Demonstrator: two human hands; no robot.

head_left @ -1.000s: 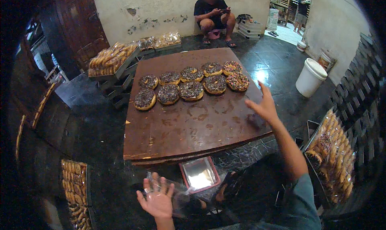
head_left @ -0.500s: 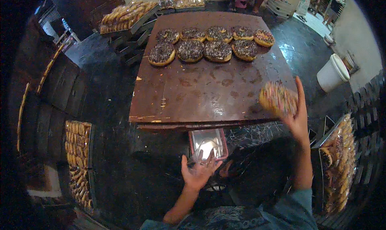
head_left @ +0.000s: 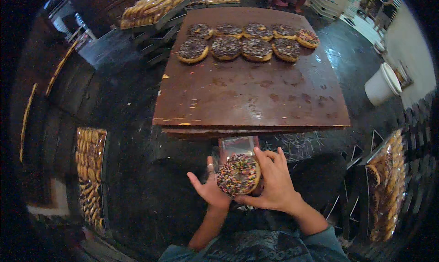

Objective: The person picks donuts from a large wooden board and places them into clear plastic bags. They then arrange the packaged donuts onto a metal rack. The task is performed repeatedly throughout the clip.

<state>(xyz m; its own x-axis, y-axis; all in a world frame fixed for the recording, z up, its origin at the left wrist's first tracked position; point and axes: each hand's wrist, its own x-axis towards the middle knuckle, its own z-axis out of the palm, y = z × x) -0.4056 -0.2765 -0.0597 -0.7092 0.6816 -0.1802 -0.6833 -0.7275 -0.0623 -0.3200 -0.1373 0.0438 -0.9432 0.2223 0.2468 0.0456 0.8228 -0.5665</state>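
**Sprinkled doughnut in hand**

Our right hand (head_left: 275, 184) curls round the sprinkled doughnut (head_left: 234, 183), short of the near edge of the brown table (head_left: 254, 97); our left hand (head_left: 216, 189) spreads loosely, contact unclear. We judge the doughnut light, soft, its topping crumbly: best held by the sides. Mostly dark-topped doughnuts (head_left: 226, 49) fill the far edge; a white bucket (head_left: 382, 85) stands beyond the right.
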